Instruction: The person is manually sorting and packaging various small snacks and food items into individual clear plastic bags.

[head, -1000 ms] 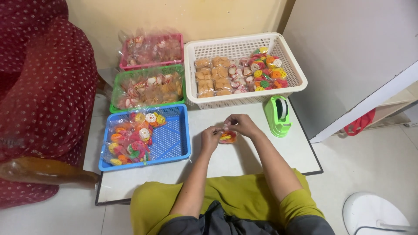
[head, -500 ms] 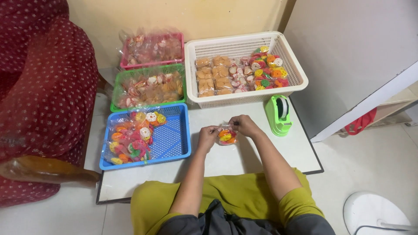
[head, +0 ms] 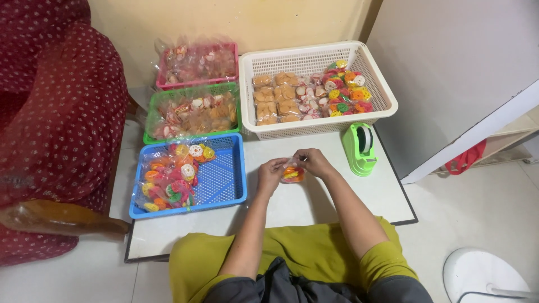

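Plastic baskets stand on the white surface, all with mesh walls. A white basket at the back holds rows of small clear packets: tan round crackers at left, pink-and-white ones in the middle, mixed colours at right. A blue tray has a heap of clear packets with wheel-shaped crackers in orange, yellow, green and pink on its left side; its right side is bare mesh. Behind it, a green tray is full of packets with pale and orange crackers, and a pink tray behind that holds more, under shiny wrap.

Both hands meet over the surface, in front of the white basket. The left hand and the right hand each have a narrow grip, pinching a small packet of coloured crackers between them, just above the surface.

A green tape dispenser with smooth rounded body stands just to the right of the right hand.
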